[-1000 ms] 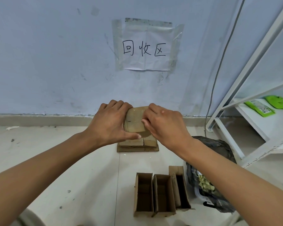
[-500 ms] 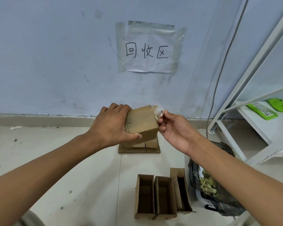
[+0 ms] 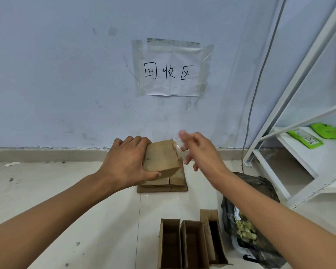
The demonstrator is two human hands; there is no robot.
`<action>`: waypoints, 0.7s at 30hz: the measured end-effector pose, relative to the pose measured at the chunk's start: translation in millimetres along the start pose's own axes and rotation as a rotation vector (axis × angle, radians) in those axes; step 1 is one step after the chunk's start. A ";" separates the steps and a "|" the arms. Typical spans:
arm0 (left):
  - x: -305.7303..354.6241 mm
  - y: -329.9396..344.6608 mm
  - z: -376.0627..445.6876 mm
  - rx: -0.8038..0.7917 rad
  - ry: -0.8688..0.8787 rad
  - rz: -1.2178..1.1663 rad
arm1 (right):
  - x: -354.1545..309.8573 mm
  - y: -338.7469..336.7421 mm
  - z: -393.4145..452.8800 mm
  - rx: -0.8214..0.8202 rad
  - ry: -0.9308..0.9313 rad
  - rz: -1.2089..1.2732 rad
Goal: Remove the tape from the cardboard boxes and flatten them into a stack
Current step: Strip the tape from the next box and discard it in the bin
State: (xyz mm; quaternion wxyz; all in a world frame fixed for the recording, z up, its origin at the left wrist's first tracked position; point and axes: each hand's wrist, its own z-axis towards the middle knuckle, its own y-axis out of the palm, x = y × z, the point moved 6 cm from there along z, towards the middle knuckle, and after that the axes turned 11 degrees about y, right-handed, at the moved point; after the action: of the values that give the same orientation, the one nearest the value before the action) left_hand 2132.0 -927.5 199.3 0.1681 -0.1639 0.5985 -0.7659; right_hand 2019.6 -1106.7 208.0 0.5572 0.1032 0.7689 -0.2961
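Note:
My left hand [image 3: 124,164] grips a small closed cardboard box [image 3: 161,158] from its left side, holding it tilted above the floor. A strip of clear tape [image 3: 176,142] sticks up from the box's far right corner. My right hand [image 3: 200,152] is just right of that corner, blurred, with thumb and fingers spread apart; its fingertips are beside the tape. Under the box lies a low stack of flattened cardboard [image 3: 163,186] against the wall's foot.
Three open cardboard boxes [image 3: 190,243] stand side by side on the floor near me. A black bag [image 3: 254,220] with scraps inside lies to their right. A white metal shelf [image 3: 299,152] holds green packets [image 3: 305,137]. A paper sign [image 3: 171,70] is taped to the wall.
My right hand moved from the box's top to its right end, pinched the tape and pulled it up; now its fingers are spread. My left hand turned the box slightly.

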 end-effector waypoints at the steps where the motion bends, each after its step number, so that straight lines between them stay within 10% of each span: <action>1: 1.7 -0.6 0.5 0.006 0.010 0.013 | -1.7 1.7 -1.1 0.034 -0.050 -0.164; 6: 8.5 3.0 2.4 -0.003 0.051 0.061 | -2.8 3.3 2.5 0.125 -0.135 -0.304; 13: 34.7 12.5 0.5 -0.081 0.104 -0.211 | -3.8 20.3 -8.9 -0.374 -0.040 0.094; 21: 30.3 -4.8 5.6 0.094 0.045 -0.253 | -7.0 18.3 -23.0 -0.186 -0.099 0.447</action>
State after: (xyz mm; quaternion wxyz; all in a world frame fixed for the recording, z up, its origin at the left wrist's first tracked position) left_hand 2107.3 -945.0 206.7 0.0642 -0.2129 0.5403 -0.8115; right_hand 2012.8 -1077.6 213.0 0.6532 0.2043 0.7225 -0.0981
